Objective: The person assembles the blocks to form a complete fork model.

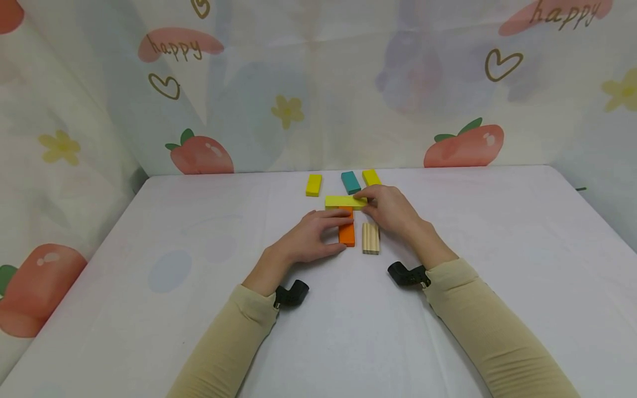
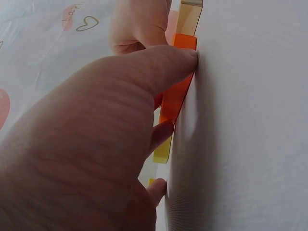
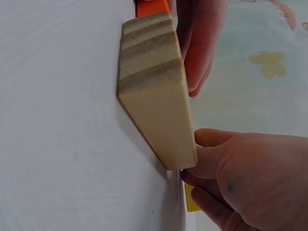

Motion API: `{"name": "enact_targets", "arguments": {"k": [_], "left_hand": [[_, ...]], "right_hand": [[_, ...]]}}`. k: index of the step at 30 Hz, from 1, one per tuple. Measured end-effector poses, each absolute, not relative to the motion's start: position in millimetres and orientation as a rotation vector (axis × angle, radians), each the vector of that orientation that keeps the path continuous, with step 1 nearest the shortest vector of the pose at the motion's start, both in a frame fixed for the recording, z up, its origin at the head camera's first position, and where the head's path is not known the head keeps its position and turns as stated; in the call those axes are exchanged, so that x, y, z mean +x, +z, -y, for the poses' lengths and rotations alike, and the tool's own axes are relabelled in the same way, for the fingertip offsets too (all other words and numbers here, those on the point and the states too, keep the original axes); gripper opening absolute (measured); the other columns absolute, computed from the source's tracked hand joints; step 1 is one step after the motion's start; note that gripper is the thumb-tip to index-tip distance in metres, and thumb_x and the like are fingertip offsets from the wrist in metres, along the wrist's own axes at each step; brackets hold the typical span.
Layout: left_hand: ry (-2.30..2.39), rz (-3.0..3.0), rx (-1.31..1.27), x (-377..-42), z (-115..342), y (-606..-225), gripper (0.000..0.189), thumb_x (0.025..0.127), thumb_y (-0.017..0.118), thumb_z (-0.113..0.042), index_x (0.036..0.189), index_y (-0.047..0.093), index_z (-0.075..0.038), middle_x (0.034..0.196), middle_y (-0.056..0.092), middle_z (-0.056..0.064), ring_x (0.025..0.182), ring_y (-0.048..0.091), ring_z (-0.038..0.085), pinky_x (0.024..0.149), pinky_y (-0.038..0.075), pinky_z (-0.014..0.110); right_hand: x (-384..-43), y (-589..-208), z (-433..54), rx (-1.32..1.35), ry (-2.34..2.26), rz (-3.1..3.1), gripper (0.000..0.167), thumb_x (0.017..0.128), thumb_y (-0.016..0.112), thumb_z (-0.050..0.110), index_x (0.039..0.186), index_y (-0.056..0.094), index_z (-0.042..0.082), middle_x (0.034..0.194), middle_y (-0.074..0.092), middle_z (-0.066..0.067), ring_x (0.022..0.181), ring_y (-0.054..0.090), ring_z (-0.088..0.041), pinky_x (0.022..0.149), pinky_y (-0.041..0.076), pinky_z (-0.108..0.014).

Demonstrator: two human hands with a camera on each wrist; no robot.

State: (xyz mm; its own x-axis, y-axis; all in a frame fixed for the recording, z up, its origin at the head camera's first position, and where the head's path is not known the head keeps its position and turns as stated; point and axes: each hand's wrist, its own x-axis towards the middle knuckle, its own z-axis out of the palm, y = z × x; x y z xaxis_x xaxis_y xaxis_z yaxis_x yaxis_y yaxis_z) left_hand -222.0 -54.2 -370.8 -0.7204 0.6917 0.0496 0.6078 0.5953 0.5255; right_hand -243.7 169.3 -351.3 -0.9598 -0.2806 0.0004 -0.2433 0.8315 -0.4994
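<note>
In the head view an orange block (image 1: 346, 235) lies lengthwise on the white table. My left hand (image 1: 309, 236) holds it from the left, thumb at its near end and a finger over its far part. Across the far end of the orange block lies a yellow block (image 1: 340, 202), forming a T with it. My right hand (image 1: 393, 210) pinches the right end of this yellow block. Just right of the orange block is a grooved plain wooden block (image 1: 370, 239), which stands large in the right wrist view (image 3: 159, 115), untouched by either hand.
Farther back lie a second yellow block (image 1: 313, 185), a teal block (image 1: 350, 182) and a third yellow block (image 1: 371, 177), partly behind my right hand. A printed cloth wall (image 1: 328, 138) rises at the table's far edge. Black cameras (image 1: 292, 293) sit on both wrists.
</note>
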Motion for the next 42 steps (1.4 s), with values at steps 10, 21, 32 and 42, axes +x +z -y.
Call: {"name": "enact_targets", "arguments": {"k": [10, 21, 32, 42], "left_hand": [[0.767, -2.661, 1.096, -221.4, 53.6, -369.8, 0.056, 0.097, 0.071, -0.028, 0.149, 0.055, -0.015, 0.159, 0.045, 0.000, 0.150, 0.035, 0.018, 0.127, 0.015, 0.051], [0.765, -2.668, 1.083, -222.0, 52.9, -371.2, 0.056, 0.097, 0.072, -0.029, 0.149, 0.055, -0.017, 0.159, 0.045, -0.001, 0.150, 0.035, 0.017, 0.127, 0.015, 0.049], [0.771, -2.668, 1.080, -222.3, 52.7, -372.3, 0.056, 0.097, 0.072, -0.028, 0.149, 0.055, -0.017, 0.159, 0.045, -0.001, 0.150, 0.035, 0.015, 0.126, 0.016, 0.052], [0.772, -2.666, 1.073, -220.9, 52.6, -370.3, 0.056, 0.096, 0.072, -0.028, 0.148, 0.056, -0.017, 0.158, 0.046, -0.001, 0.150, 0.036, 0.016, 0.126, 0.016, 0.051]], "right_hand": [[-244.0, -350.9, -169.3, -0.420, -0.778, -2.936, 0.038, 0.099, 0.065, 0.005, 0.138, 0.064, 0.007, 0.142, 0.060, -0.016, 0.129, 0.052, -0.037, 0.116, 0.036, -0.058], [-243.1, -351.2, -170.2, -0.406, -0.786, -2.930, 0.039, 0.100, 0.064, 0.005, 0.139, 0.064, 0.008, 0.144, 0.060, -0.015, 0.133, 0.051, -0.037, 0.117, 0.036, -0.058], [-243.0, -351.0, -169.7, -0.405, -0.786, -2.929, 0.039, 0.099, 0.064, 0.005, 0.139, 0.064, 0.008, 0.144, 0.059, -0.015, 0.135, 0.049, -0.038, 0.118, 0.034, -0.058], [-243.1, -350.5, -168.6, -0.388, -0.790, -2.922, 0.039, 0.100, 0.063, 0.005, 0.139, 0.064, 0.009, 0.145, 0.058, -0.015, 0.136, 0.048, -0.038, 0.118, 0.033, -0.058]]}}
